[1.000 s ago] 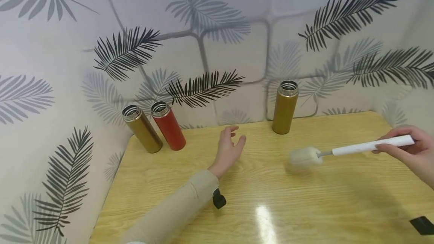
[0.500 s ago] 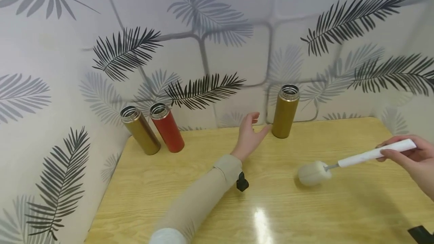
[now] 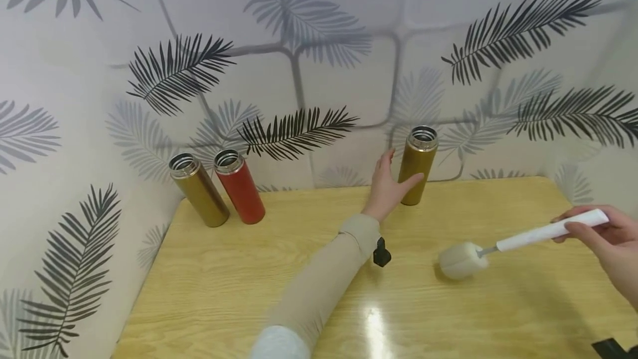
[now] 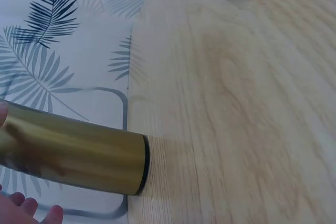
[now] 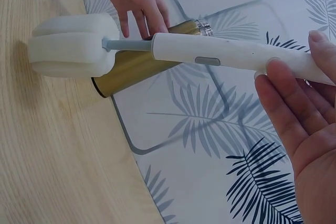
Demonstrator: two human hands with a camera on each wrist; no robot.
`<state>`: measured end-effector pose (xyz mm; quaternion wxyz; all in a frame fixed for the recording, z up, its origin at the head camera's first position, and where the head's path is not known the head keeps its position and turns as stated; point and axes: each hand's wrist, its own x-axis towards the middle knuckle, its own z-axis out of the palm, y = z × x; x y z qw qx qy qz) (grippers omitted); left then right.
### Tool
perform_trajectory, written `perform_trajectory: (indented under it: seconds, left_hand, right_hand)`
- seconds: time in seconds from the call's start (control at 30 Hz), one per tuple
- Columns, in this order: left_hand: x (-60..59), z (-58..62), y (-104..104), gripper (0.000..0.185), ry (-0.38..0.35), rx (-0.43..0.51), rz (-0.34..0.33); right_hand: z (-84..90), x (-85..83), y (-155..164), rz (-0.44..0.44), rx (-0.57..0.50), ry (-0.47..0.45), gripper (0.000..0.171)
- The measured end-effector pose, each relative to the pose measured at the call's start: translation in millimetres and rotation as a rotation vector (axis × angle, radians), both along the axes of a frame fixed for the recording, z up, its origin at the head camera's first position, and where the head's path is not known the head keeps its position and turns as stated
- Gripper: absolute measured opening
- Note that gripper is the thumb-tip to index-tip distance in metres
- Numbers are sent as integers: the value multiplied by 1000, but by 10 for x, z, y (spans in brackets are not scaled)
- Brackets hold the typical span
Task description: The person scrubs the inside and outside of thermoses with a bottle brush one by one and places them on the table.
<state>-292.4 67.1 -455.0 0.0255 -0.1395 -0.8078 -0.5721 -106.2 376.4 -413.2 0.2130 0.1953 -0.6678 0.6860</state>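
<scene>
The gold flask (image 3: 417,165) stands upright and uncapped at the back of the tabletop (image 3: 309,270), close to the leaf-patterned wall (image 3: 319,43), with its steel mouth open to the top. It is judged to be a stiff metal vessel with a smooth lacquered skin, so it is probably a little slippery and, being tall and narrow, easy to tip when it is pushed high on the body; a hold around the middle of the cylinder is considered the safest place. The left hand (image 3: 389,184) is seen just beside it, with straight, spread fingers and the thumb toward the flask wall; nothing is held by this grip, and real contact cannot be confirmed from the head view. The brush (image 3: 518,241) is kept by the right hand (image 3: 610,237), whose fingers are curled round the far end of the white handle. Its sponge head (image 3: 458,259) hangs low over the tabletop to the right of the flask; it looks soft and light, and the thin metal neck seems the weak part. Well apart on the left, a second gold flask (image 3: 198,188) and a red flask (image 3: 239,185) are placed side by side, also uncapped.
</scene>
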Motion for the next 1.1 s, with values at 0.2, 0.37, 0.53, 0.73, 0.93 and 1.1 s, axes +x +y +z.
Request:
perform_trajectory:
  seconds: [0.2,0.37,0.53,0.73,0.93,1.1]
  left_hand:
    - [-47,9,204,96,-7,13,-28]
    - [-83,-2,304,94,2,61,-30]
    - [-121,34,347,83,38,49,26]
    - [-129,125,249,75,63,26,38]
    - [-16,260,44,74,42,54,-2]
    - [110,327,-173,73,36,52,-46]
  right_hand:
    - [7,52,1,-68,21,-27,24]
    - [7,71,14,-74,44,-24,19]
    - [-21,90,9,-89,37,-32,19]
    - [-46,111,-46,-111,30,-48,21]
    - [-7,130,-72,-144,66,-72,19]
    - [23,120,-84,-123,47,-68,20]
